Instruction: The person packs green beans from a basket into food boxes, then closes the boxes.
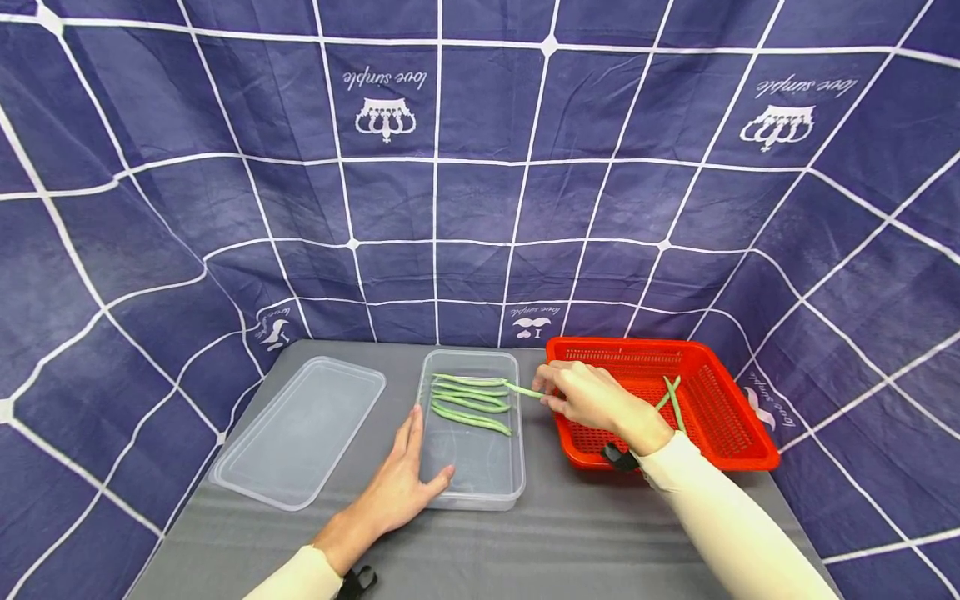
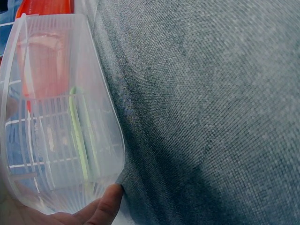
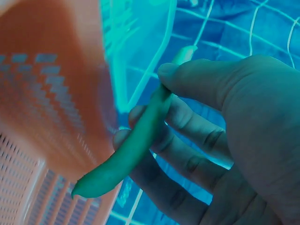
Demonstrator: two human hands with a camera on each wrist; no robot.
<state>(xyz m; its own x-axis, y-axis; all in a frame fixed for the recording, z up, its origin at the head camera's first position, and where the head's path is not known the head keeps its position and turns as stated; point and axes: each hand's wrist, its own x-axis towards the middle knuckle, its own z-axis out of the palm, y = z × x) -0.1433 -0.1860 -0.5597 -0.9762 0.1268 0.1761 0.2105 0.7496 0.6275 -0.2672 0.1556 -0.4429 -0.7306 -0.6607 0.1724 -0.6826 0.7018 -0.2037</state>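
Observation:
My right hand (image 1: 588,396) pinches a green bean (image 3: 136,140) between thumb and fingers, above the left rim of the red basket. The bean's far end reaches left over the right rim of a clear plastic container (image 1: 480,479). Inside that container several green beans (image 1: 471,421) lie roughly side by side, crosswise, in its far half. My left hand (image 1: 401,483) rests against the container's left side, fingers extended along the wall and thumb over the near left corner. Through the clear wall, a bean (image 2: 79,140) shows in the left wrist view.
The red basket (image 1: 738,408) with perforated walls stands at the right, a few green beans (image 1: 677,404) crossed in it. A clear lid (image 1: 300,433) lies flat at the left. Blue cloth with white lines (image 1: 480,208) hangs behind the grey table (image 1: 570,542).

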